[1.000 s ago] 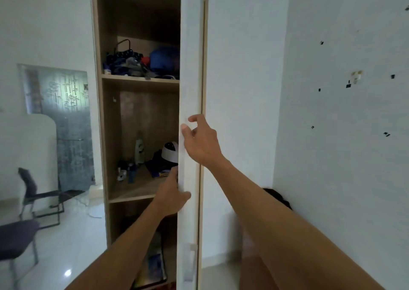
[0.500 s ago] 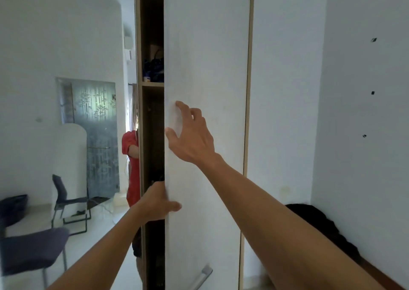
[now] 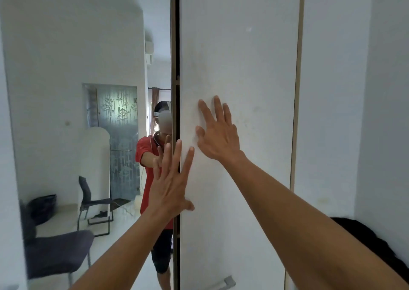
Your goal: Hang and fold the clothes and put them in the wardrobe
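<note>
Wardrobe's tall white door [image 3: 243, 68] is standing almost closed; left hand [image 3: 170, 185] and right hand [image 3: 218, 136] are pressing flat against it, fingers spread, holding nothing. Left of that door, a mirror panel [image 3: 66, 68] is reflecting a dark chair [image 3: 55, 252].

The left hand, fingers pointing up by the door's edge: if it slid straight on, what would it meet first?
The left hand points up along the dark gap between the mirror and the white wardrobe door. Nothing shows in its way; it would probably just slide up the door's edge, though depth is unclear.
</note>
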Demonstrator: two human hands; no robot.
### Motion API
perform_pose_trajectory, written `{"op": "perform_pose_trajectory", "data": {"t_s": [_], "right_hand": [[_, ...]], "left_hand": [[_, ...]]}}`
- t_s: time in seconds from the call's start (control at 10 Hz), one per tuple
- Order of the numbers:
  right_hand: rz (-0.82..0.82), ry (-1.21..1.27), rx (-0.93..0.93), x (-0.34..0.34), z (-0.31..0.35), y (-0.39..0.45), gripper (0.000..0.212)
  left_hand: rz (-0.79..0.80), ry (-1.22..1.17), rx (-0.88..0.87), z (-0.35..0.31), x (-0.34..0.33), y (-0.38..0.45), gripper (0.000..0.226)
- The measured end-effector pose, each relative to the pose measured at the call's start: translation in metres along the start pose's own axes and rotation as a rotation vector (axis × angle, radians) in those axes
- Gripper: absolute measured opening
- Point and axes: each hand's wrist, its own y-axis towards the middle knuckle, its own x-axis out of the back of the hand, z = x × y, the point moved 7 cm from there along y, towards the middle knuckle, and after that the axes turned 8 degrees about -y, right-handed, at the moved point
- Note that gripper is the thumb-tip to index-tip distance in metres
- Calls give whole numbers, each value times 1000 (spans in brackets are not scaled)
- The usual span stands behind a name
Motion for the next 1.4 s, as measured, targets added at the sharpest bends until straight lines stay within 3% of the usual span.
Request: {"op": "perform_pose_trajectory", "data": {"t_s": [0.2, 0.5, 1.0, 1.2, 1.4], "right_hand": [[53, -30, -20, -31, -19, 22, 70], [70, -29, 3, -61, -25, 45, 67], [58, -60, 6, -75, -22, 51, 70], [183, -29, -24, -72, -20, 38, 68], [436, 25, -47, -93, -19, -19, 61]], "left_hand": [[87, 253, 1, 10, -18, 28, 165], [119, 227, 23, 37, -48, 53, 171], [175, 236, 65, 41, -57, 60, 159], [173, 200, 93, 33, -55, 58, 149], [278, 176, 103, 15, -58, 24, 113]]}}
